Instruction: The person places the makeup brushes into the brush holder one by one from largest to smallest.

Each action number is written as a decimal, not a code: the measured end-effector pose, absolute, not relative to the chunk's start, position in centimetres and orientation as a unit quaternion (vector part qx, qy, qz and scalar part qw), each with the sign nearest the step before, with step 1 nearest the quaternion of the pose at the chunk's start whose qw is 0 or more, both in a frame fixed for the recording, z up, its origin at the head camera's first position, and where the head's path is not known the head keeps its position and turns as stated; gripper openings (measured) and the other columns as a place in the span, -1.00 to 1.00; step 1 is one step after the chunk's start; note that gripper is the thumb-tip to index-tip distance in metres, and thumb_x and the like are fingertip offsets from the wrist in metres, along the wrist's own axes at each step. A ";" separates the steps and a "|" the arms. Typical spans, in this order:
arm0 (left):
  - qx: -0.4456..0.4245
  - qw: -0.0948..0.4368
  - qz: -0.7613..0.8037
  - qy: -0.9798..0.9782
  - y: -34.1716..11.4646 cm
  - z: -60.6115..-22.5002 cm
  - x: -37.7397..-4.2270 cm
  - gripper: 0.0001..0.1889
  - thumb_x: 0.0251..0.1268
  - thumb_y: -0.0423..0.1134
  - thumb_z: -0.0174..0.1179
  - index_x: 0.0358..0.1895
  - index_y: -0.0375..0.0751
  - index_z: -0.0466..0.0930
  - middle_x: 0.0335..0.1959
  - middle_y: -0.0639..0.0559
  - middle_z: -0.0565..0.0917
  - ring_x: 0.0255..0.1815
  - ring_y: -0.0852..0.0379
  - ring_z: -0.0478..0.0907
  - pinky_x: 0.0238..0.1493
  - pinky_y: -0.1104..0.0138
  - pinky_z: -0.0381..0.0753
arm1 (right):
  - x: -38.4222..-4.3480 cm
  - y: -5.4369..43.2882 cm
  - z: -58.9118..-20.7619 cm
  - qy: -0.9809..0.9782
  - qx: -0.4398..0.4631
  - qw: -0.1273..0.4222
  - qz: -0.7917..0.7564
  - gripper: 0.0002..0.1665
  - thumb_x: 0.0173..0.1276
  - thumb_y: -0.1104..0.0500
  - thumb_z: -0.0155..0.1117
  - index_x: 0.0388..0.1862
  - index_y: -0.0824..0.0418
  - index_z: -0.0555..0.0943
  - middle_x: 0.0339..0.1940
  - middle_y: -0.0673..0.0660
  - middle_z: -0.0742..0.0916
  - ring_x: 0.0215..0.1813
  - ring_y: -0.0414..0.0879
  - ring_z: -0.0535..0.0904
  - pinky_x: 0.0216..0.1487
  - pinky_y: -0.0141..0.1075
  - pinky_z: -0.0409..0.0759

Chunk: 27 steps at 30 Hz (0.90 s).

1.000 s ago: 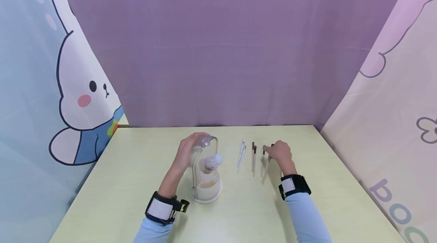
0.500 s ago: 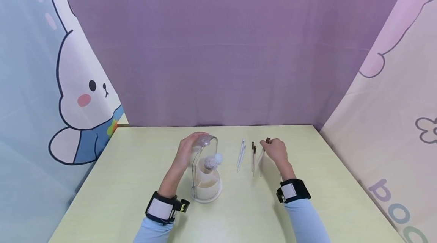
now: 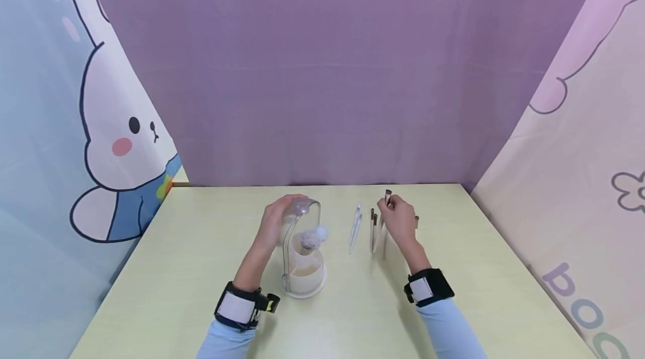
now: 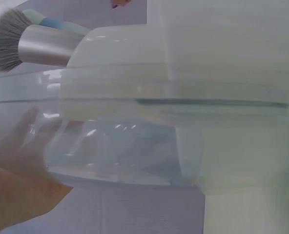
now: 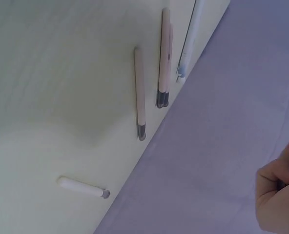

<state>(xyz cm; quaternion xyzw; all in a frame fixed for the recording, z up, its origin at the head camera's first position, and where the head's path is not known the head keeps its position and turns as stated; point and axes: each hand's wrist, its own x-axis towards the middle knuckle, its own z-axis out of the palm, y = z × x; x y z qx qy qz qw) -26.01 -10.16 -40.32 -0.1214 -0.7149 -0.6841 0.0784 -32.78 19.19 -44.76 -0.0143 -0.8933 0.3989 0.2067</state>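
Observation:
My left hand (image 3: 272,222) grips the clear cover (image 3: 300,208) of a round, cream makeup brush holder (image 3: 307,285). Through that plastic, the left wrist view shows blurred fingers (image 4: 25,141). Fluffy-headed brushes stand in the holder, one with grey bristles (image 4: 8,41). To the right, my right hand (image 3: 401,223) pinches a makeup brush (image 3: 387,196) with its dark tip upward, raised off the table. Slim brown-tipped brushes (image 5: 163,58) lie just left of this hand, and another single brush (image 5: 140,90) lies beneath it.
White-and-blue slim sticks (image 3: 355,228) lie between the holder and the brown-tipped brushes. A short, pale brush (image 5: 82,186) lies apart on the right. The pale table (image 3: 211,269) ends at a purple curtain (image 3: 322,96), with printed cloths on both sides.
My right hand has picked up a makeup brush, tilted it upright and moved left with it. The left hand and the holder stay where they were.

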 end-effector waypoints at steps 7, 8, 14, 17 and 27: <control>-0.120 0.081 -0.685 -0.714 -10.1 -40.3 -25.9 -0.56 0.45 -0.03 -0.28 0.00 -0.15 0.57 0.00 -0.07 0.61 0.05 0.10 0.48 0.17 0.12 0.29 | -32.5 18.2 -45.1 -0.836 0.073 0.246 0.486 -0.68 0.42 -0.01 -0.03 -0.40 0.21 0.42 -0.69 0.03 0.41 -0.65 -0.21 0.22 -0.63 -0.40 0.18; -0.119 0.082 -0.685 -0.714 -10.1 -40.3 -25.9 -0.56 0.45 -0.04 -0.28 0.00 -0.16 0.57 -0.01 -0.07 0.62 0.05 0.11 0.49 0.17 0.12 0.29 | -32.4 18.0 -45.0 -0.830 0.085 0.240 0.496 -0.67 0.44 -0.01 -0.06 -0.36 0.22 0.43 -0.67 0.06 0.43 -0.64 -0.21 0.25 -0.62 -0.40 0.21; -0.123 0.085 -0.682 -0.716 -10.2 -40.5 -26.0 -0.56 0.45 -0.04 -0.29 0.01 -0.16 0.57 -0.01 -0.06 0.62 0.04 0.12 0.49 0.15 0.11 0.30 | -30.1 16.5 -42.7 -0.807 0.168 0.152 0.545 -0.71 0.47 0.10 -0.10 -0.19 0.29 0.47 -0.53 0.30 0.58 -0.57 0.12 0.46 -0.58 -0.36 0.45; -0.127 0.087 -0.683 -0.714 -10.2 -40.5 -26.0 -0.56 0.45 -0.03 -0.28 0.00 -0.15 0.57 -0.01 -0.07 0.62 0.05 0.11 0.49 0.17 0.11 0.29 | -28.6 15.4 -40.8 -0.802 0.202 0.124 0.548 -0.77 0.47 0.19 -0.10 -0.14 0.33 0.45 -0.49 0.32 0.60 -0.50 0.26 0.50 -0.51 -0.34 0.53; -0.128 0.080 -0.684 -0.714 -10.2 -40.4 -26.0 -0.56 0.45 -0.02 -0.28 0.02 -0.15 0.56 0.00 -0.08 0.61 0.05 0.11 0.48 0.18 0.11 0.30 | -26.4 13.1 -38.5 -0.774 0.269 0.129 0.559 -0.80 0.44 0.29 -0.10 -0.10 0.44 0.39 -0.46 0.39 0.60 -0.51 0.20 0.54 -0.44 -0.34 0.57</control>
